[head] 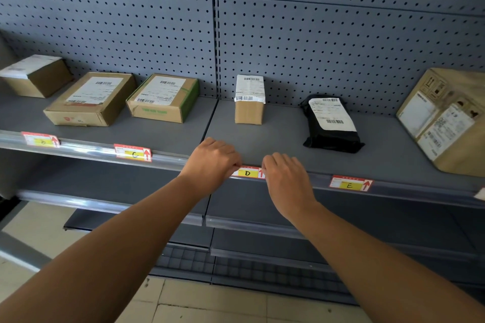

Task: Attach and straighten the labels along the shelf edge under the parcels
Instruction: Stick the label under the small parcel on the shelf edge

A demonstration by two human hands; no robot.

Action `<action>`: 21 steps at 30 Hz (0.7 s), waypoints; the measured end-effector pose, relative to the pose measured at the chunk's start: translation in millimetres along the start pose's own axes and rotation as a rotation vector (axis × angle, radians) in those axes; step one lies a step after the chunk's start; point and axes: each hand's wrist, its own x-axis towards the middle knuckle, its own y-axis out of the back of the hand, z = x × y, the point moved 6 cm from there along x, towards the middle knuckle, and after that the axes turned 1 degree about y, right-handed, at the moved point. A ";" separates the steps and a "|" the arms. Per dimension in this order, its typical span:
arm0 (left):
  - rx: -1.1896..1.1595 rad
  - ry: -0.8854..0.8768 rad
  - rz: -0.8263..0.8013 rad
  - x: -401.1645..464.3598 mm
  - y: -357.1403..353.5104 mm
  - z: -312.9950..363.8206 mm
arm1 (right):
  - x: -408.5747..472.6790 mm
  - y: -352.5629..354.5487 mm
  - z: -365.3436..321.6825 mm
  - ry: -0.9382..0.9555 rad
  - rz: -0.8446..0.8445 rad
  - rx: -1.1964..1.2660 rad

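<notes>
The label marked D (pixel 248 173) sits on the shelf edge strip (pixel 170 159), below a small upright cardboard parcel (pixel 249 102). My left hand (pixel 212 162) pinches its left end and my right hand (pixel 284 178) pinches its right end; both cover the label's ends. Along the same strip are the label marked C (pixel 133 152), the label marked E (pixel 350 184) and a further label at the far left (pixel 40 139) whose letter is unclear. A black bag parcel (pixel 331 123) lies above and between D and E.
Cardboard parcels stand on the grey shelf: one at the far left (pixel 34 75), two flat ones (pixel 91 98) (pixel 164 97) and a large box (pixel 448 120) at the right. A white corner (pixel 480 193) shows at the right frame edge. Lower shelves and tiled floor lie below.
</notes>
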 end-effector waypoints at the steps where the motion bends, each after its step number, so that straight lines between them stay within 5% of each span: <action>1: -0.006 -0.002 0.014 -0.1 0.7 0.5 | -0.5 -0.3 0.4 0.000 -0.007 -0.001; 9: 0.048 0.002 0.037 -1.3 -0.8 3.1 | 0.1 2.5 3.4 -0.014 -0.066 0.015; 21: 0.086 0.007 -0.116 0.2 6.5 12.6 | -1.7 13.4 1.4 0.090 0.126 0.017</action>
